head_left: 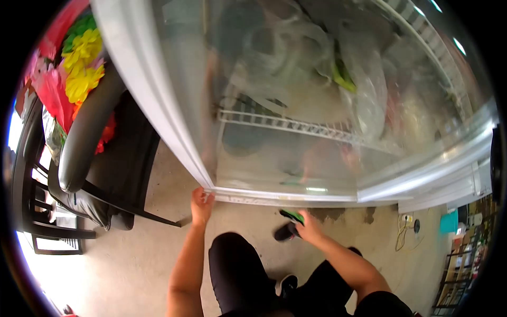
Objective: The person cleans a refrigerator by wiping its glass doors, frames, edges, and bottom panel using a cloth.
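two hands were at the foot of a glass fridge door (pixel 296 95), low near the concrete floor (pixel 132 253). we judged the door heavy and stiff, its fogged pane smooth and breakable, so the white frame at the bottom corner looked the safest place to take hold, not the glass. our left hand (pixel 201 206) was there, fingers curled up against the lower left corner of the frame (pixel 232 194), touching it; whether they were hooked under the edge we could not tell. our right hand (pixel 308 226) was lower and to the right, fingers closed around a small green and black object (pixel 289 215), light by the look of it; what it was we could not tell. a black shoe (pixel 285 232) sat just beside that hand. behind the pane were a wire shelf (pixel 285 125) and clear plastic bags (pixel 364 90). to the far left stood a black chair (pixel 90 142) with bright artificial flowers (pixel 79 68) behind it.
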A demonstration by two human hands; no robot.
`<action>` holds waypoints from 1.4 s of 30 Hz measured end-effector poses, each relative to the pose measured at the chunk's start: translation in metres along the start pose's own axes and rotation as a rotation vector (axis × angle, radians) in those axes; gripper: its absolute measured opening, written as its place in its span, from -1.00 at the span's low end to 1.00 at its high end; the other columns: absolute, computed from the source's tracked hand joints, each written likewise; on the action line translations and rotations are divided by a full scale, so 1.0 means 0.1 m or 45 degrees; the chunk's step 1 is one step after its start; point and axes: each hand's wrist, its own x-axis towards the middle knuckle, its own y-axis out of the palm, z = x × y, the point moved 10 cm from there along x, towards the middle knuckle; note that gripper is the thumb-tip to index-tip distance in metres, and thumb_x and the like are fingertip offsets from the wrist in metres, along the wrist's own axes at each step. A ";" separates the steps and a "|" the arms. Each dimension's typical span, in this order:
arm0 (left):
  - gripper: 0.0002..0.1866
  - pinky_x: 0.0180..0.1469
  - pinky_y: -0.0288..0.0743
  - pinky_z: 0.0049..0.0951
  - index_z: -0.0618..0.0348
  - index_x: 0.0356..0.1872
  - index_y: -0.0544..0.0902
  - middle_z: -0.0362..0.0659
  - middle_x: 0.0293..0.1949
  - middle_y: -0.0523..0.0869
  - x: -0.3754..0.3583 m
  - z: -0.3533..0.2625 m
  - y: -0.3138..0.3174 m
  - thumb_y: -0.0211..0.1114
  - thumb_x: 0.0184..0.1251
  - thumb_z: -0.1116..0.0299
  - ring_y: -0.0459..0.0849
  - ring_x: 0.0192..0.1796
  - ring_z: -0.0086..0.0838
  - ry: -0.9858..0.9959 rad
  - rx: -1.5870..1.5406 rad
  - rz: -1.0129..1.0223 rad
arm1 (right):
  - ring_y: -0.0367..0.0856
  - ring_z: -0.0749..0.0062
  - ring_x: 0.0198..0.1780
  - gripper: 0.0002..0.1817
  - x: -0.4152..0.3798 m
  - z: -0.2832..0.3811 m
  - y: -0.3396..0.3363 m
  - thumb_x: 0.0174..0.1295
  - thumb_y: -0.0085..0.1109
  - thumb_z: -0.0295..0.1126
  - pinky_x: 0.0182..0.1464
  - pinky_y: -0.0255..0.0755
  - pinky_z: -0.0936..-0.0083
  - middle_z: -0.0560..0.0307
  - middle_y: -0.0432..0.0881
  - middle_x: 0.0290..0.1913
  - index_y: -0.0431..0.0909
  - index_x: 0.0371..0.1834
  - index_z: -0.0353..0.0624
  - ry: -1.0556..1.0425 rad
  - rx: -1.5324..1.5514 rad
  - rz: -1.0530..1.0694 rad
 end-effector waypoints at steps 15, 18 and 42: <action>-0.69 -0.33 0.44 -0.50 0.31 -0.35 0.65 -0.19 -0.50 0.65 0.43 -0.39 -0.12 0.50 -0.03 0.30 0.54 -0.44 -0.53 -0.059 0.687 0.384 | 0.47 0.01 -0.16 -0.73 0.37 -0.22 -0.37 0.08 0.19 -0.38 -0.18 0.30 0.18 -0.04 0.51 -0.21 0.55 -0.13 -0.16 -0.353 0.038 -0.313; -0.79 -0.30 0.45 -0.57 0.31 -0.36 0.66 -0.24 -0.46 0.67 0.48 -0.36 -0.07 0.45 0.03 0.42 0.56 -0.41 -0.59 -0.006 0.514 0.427 | 0.49 -0.06 -0.14 -0.76 -0.04 -0.80 -0.86 0.09 0.20 -0.44 -0.12 0.35 0.16 -0.14 0.54 -0.23 0.56 -0.15 -0.22 -0.334 -0.542 -0.730; -0.46 0.05 0.43 -0.49 0.33 0.13 0.43 -0.13 -0.03 0.60 0.72 -0.31 0.07 0.37 0.05 0.64 0.57 -0.03 -0.43 -0.018 0.530 0.933 | 0.17 0.00 0.20 -0.43 0.30 -0.08 1.31 0.38 -0.09 0.00 0.31 0.00 0.23 -0.25 0.24 0.10 0.20 0.15 -0.33 0.529 1.592 -1.628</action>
